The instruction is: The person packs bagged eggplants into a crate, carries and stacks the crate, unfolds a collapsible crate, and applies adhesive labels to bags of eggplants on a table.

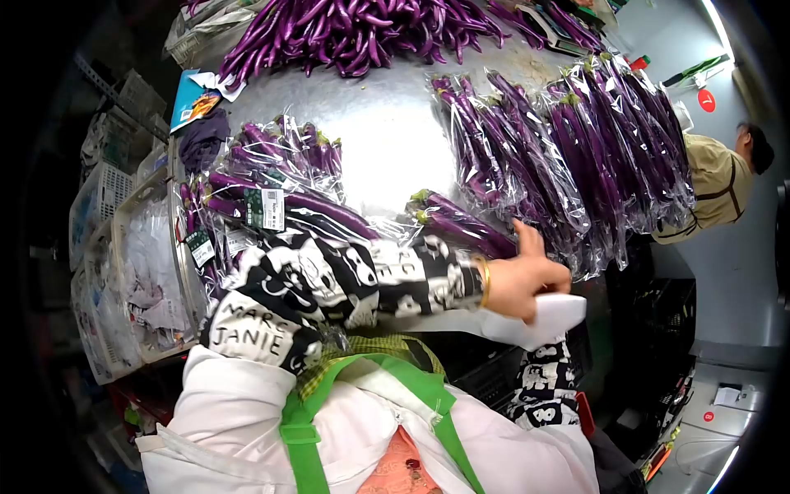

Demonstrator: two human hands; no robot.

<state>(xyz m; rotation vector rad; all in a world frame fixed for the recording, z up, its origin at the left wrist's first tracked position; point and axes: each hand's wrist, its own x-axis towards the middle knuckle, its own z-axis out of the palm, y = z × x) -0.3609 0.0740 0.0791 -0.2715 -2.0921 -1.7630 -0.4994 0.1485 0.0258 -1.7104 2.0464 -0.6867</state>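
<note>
My left hand [527,280], with a gold bangle at the wrist, reaches across to the right. Its fingers are apart, with two pointing toward the packed eggplants; its lower edge overlaps a white sheet-like item [547,323] that I cannot name exactly. Just beyond the fingertips lies a single clear bag of eggplants [469,226]. My right arm shows only as a patterned sleeve [545,383]; the right hand is hidden behind the white item. Under and beyond my left forearm lie bagged eggplants with a printed label [264,209].
Loose eggplants [354,33] are heaped at the table's far side. Rows of bagged eggplants [584,156] cover its right part. Crates with plastic bags [152,272] stand on the left. Another person [712,181] is beyond the right edge. Bare metal tabletop [395,123] shows mid-table.
</note>
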